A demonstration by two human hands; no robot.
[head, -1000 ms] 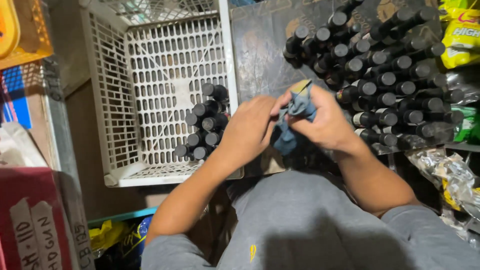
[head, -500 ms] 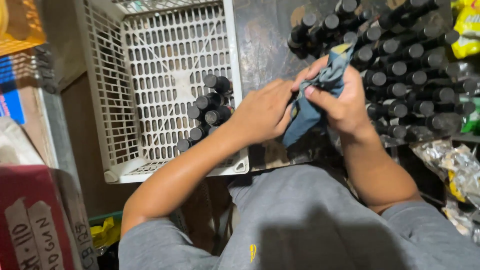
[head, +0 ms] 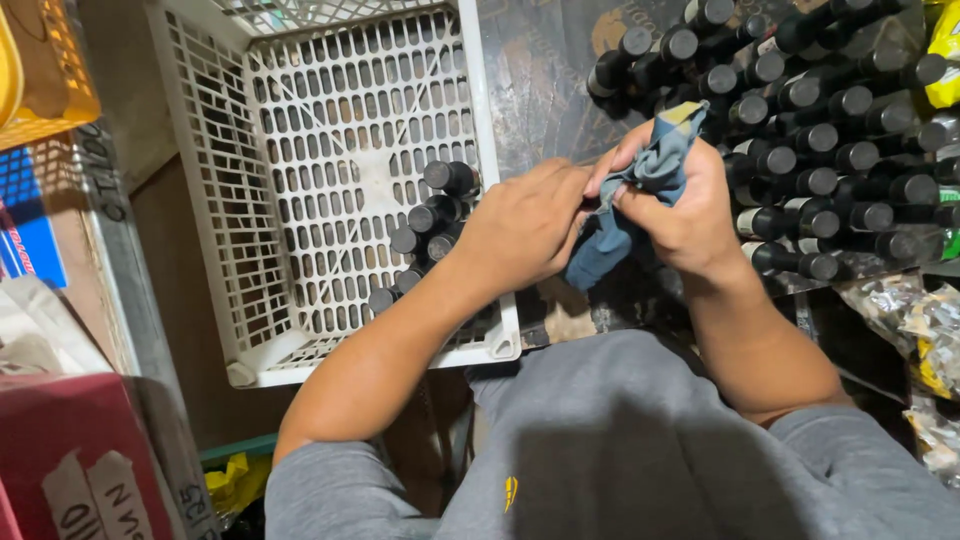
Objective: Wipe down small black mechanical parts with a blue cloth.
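Observation:
My right hand [head: 682, 212] grips a blue cloth [head: 640, 195] bunched around something I cannot see. My left hand [head: 525, 225] is closed against the cloth's left side, fingers pinching at the same spot; whether it holds a bottle is hidden. Both hands hover over a dark surface between a white perforated plastic crate [head: 250, 170] on the left and a dense pile of small dark bottles with black caps [head: 820, 130] on the right. Several of the same dark bottles [head: 430, 225] lie inside the crate along its right wall, just left of my left wrist.
A red cardboard box [head: 70, 460] sits at the lower left, with a blue package [head: 25, 215] above it and a yellow basket [head: 45, 70] at the top left. Crinkled clear plastic bags [head: 915, 320] lie at the right edge. My grey shirt fills the bottom.
Both hands with the cloth have shifted slightly up and right toward the bottle pile, and the cloth has been bunched tighter between them.

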